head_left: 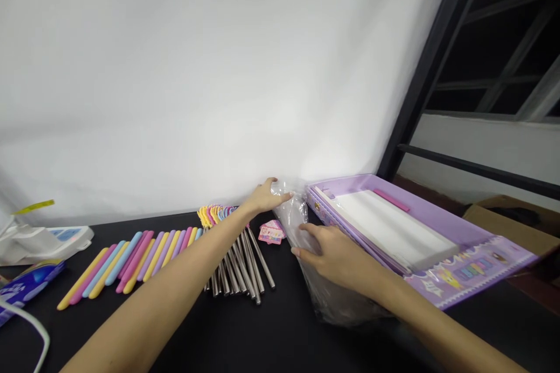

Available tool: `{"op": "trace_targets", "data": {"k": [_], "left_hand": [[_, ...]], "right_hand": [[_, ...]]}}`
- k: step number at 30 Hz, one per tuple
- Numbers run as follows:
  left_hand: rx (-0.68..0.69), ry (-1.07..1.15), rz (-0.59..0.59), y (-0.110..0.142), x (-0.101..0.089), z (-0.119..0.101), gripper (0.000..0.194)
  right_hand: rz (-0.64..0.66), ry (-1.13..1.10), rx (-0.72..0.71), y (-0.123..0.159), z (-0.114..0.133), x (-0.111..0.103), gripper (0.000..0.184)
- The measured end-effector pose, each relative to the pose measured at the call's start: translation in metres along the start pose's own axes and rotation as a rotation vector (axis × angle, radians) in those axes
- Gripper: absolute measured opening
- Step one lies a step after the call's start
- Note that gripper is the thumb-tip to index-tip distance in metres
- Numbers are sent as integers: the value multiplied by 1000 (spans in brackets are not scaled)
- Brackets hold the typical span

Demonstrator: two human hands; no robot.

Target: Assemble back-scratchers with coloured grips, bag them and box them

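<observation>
The left hand (pixel 265 198) is curling around the gathered top of a clear, crinkled plastic bag (pixel 289 224), closing on it near the far edge of the matte black tabletop (pixel 109 335). The right hand (pixel 335 253) is lying across the bag's middle with its fingers extended, though whether it is gripping the film or only pressing it, I cannot tell. The bag is sagging toward the near edge, just beside a flat lilac plastic drawing board (pixel 472 271) with a white rectangular panel (pixel 394 230) and a slim pink bar (pixel 391 200). Behind the left forearm, straight stainless-steel rods (pixel 238 265) are fanning out below a cluster of pastel scalloped pieces (pixel 214 215). A row of long yellow, pink, blue and lilac rounded sticks (pixel 126 265) is lying to their left. A small pink printed sticker sheet (pixel 272 232) is resting between the rods and the bag. A brown cardboard box (pixel 507 221) is sitting beyond the tabletop's right end.
</observation>
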State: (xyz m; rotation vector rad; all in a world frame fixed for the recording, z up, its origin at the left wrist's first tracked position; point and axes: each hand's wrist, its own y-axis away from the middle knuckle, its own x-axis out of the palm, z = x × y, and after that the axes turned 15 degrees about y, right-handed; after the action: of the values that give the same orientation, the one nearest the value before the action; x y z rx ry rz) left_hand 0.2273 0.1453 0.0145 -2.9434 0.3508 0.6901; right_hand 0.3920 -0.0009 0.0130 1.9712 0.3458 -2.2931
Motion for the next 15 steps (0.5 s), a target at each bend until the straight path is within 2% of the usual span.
{"op": "trace_targets", "data": {"k": [3,6,8,11,13,15], "left_hand": [[-3,-41,-56,7,2,-7,85],[13,-56,-117,15,4,-13,81],[151,-87,-188,19,5,-14,70],[442,-164,-292,24,4,-14,43],[540,-228,-263,28,0,-15,28],[569,-288,-159,33,-7,-17,22]], "right_hand": [[-74,32,-13,-1,-4,-3,47],[-87,3,-13,-8,-11,-9,53],[-81,11,3,-13,-16,-13,57],[-75,29,25,-22,-20,-21,54],[-88,-2,26,-27,-21,-30,46],[-116,-60,26,-31,-18,-40,37]]}}
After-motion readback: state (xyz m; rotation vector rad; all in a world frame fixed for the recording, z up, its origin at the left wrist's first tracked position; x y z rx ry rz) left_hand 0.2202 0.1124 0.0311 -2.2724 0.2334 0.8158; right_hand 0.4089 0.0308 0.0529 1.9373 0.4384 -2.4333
